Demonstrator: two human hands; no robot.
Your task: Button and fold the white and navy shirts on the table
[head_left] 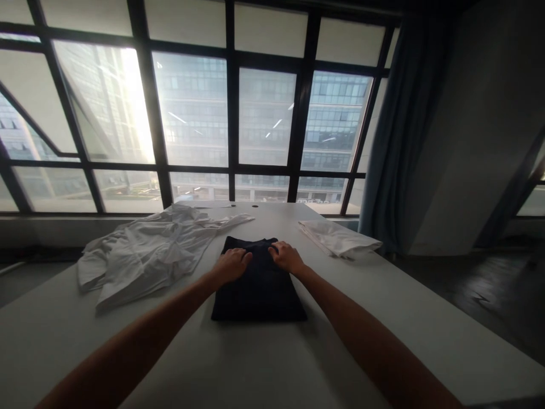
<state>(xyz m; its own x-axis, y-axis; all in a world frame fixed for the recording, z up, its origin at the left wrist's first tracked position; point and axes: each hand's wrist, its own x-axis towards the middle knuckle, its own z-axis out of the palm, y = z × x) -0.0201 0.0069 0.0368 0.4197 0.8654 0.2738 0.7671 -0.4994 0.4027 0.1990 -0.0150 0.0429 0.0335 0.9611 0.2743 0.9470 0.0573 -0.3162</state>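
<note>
A dark garment (260, 295), folded into a neat rectangle, lies on the white table in front of me. My left hand (232, 264) rests on its upper left part, fingers stretched forward and thumb apart. On the upper right part lies my right hand (288, 258), its fingers slightly bent and pressing on the cloth. Between the hands, the collar area of the garment shows near its far edge. Neither hand lifts the fabric. What kind of garment it is, I cannot make out for sure.
A crumpled white garment (149, 244) spreads across the left of the white table (272, 369). Farther right lies a folded white cloth (338, 237). Large black-framed windows (230, 113) stand beyond the table, with a blue-grey curtain (395, 142) at the right.
</note>
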